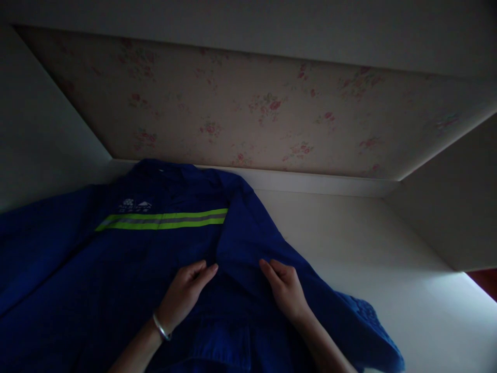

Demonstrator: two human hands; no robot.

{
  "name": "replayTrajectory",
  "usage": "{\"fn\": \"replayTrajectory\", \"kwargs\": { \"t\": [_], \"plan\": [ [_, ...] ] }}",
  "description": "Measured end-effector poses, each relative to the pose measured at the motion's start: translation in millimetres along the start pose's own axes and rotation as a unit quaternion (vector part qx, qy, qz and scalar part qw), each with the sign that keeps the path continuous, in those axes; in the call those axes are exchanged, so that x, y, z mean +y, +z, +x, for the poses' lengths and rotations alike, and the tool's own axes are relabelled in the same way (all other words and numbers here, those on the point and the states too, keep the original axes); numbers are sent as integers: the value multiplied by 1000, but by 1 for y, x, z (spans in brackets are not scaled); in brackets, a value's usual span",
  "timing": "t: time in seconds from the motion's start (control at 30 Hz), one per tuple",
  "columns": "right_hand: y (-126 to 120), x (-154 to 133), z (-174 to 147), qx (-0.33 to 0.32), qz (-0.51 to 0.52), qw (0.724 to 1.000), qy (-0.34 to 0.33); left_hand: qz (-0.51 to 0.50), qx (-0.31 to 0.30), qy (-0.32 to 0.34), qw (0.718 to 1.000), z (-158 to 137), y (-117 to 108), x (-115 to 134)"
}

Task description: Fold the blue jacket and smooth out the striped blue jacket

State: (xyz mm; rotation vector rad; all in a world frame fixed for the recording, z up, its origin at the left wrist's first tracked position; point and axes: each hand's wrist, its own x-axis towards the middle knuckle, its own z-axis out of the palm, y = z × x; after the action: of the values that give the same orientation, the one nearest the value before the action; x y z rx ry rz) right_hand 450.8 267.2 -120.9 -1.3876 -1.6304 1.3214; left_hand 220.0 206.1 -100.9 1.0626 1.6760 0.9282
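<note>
A dark blue work jacket [155, 269] lies spread out on the white surface, its collar toward the back. A yellow-green and grey reflective stripe [163, 220] crosses its chest, with white printing above it. My left hand [186, 290], with a silver bangle on the wrist, is closed over the jacket's front beside the sleeve, thumb pointing right. On the sleeve [252, 243] at the right, my right hand [285, 287] is closed too, its thumb toward the left. Both hands appear to pinch the blue cloth between them; the fingertips are mostly hidden.
Behind the jacket rises a panel with floral wallpaper [267, 109], framed in white. White side walls stand at left and right [446, 207]. The white surface [330, 228] extends to the right of the jacket. Something red [485, 282] shows at the right edge. The light is dim.
</note>
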Motion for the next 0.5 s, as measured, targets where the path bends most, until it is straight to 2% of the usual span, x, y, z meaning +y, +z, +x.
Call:
{"fn": "replayTrajectory", "kwargs": {
  "t": [0.33,0.43,0.5],
  "plan": [
    [-1,-2,3,9,-23,1000,-1,2,-3,0,1000,5,1,-3],
    [-3,-10,-1,15,-15,1000,0,25,2,15,1000,6,1,-2],
    [-4,-18,-12,-7,-38,999,-13,47,13,25,998,3,-1,2]
  ]
}}
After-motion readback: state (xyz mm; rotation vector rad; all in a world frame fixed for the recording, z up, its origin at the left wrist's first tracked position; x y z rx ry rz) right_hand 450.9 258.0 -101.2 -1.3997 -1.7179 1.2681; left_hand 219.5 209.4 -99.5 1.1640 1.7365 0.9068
